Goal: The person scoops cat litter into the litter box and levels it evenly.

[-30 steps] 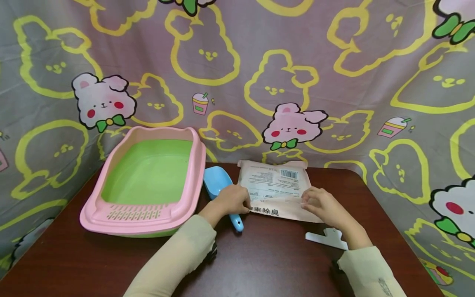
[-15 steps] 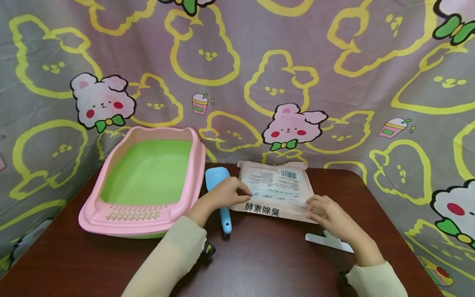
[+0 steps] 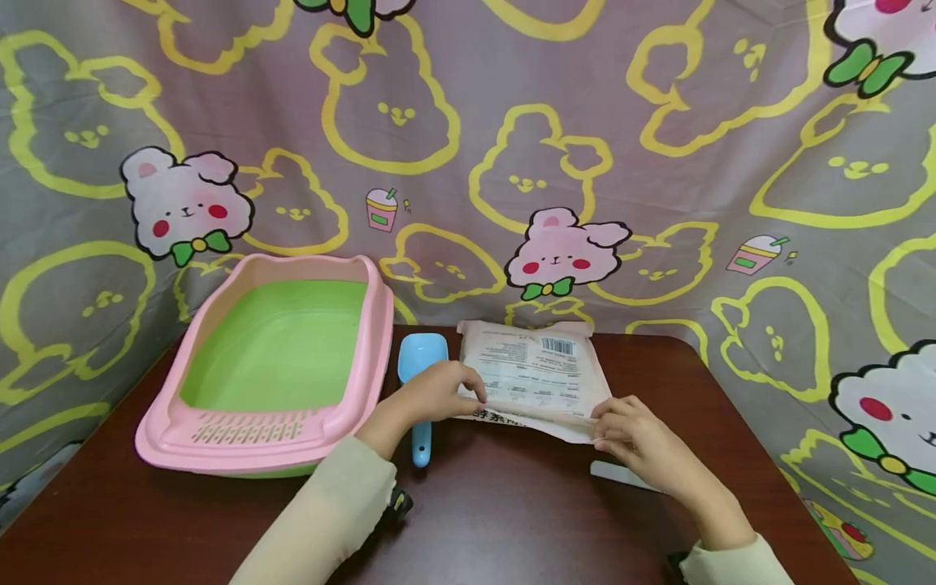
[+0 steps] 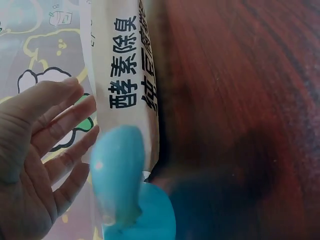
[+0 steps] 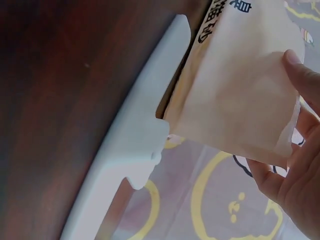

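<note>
A pale peach bag of cat litter (image 3: 534,366), printed with a barcode and dark characters, lies at the back of the table. My right hand (image 3: 643,439) pinches its front right corner; in the right wrist view the thumb (image 5: 295,60) is on the upper face and fingers are beneath. The bag's front flap tilts up a little. At the front left part of the bag is my left hand (image 3: 435,390), thumb and fingers parted; in the left wrist view its fingertips (image 4: 90,102) are right by the bag's edge. Below that hand lies a blue scoop (image 3: 422,357), partly covered by it.
A pink-rimmed litter box (image 3: 252,447) with a green inside stands on the left. A white sealing clip (image 5: 120,145) lies in front of the bag, mostly under my right hand in the head view. Behind the table hangs a patterned curtain (image 3: 483,65).
My left hand has left the scoop's handle, which swung straighter, and moved to the bag. My right hand now pinches the bag's corner, and its front edge has tilted up.
</note>
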`<state>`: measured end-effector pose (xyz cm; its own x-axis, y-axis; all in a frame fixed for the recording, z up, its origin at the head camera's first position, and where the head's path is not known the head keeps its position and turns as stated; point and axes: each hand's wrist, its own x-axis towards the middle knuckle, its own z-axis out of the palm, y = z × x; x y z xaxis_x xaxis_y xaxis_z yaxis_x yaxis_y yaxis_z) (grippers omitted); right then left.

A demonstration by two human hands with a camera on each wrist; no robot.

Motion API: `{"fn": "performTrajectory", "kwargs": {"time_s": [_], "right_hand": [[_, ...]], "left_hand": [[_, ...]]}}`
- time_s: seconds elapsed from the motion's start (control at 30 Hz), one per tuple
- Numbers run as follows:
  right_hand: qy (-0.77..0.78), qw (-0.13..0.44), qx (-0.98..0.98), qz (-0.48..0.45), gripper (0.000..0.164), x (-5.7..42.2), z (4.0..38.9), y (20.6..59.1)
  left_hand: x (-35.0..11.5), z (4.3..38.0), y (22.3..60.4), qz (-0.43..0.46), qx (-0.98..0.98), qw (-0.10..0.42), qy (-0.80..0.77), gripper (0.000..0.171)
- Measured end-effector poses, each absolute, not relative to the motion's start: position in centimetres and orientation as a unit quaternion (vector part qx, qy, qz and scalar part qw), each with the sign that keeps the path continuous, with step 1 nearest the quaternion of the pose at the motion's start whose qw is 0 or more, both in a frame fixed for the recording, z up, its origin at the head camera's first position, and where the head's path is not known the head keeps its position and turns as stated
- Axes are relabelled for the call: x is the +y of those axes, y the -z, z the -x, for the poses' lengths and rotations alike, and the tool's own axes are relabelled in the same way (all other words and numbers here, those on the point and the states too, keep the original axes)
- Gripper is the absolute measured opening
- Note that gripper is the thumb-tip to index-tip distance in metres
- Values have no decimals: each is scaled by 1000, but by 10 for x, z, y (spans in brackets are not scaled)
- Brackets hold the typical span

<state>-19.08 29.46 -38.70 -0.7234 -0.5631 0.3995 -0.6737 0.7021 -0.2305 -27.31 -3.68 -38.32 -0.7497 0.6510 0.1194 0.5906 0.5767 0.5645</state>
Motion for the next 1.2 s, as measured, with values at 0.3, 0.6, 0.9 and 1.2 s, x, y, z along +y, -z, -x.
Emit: {"fn": "performTrajectory", "kwargs": {"time_s": [0.3,0.6,0.9,1.2], "right_hand": [[-161,182,-898,-368,20,295,181,397],[-150,193,-897,-369,22,293,178,404],[-150,199,-897,-365,17,293,176,406],[-125,150,-943,-269,9,284,171,399]], "left_hand": [[-34,267,384,-379,875,79,-292,13],[-32,264,393,-349,897,75,-260,14],[-27,264,397,-327,903,79,-267,13],[-24,261,397,-317,908,68,-264,13]]}}
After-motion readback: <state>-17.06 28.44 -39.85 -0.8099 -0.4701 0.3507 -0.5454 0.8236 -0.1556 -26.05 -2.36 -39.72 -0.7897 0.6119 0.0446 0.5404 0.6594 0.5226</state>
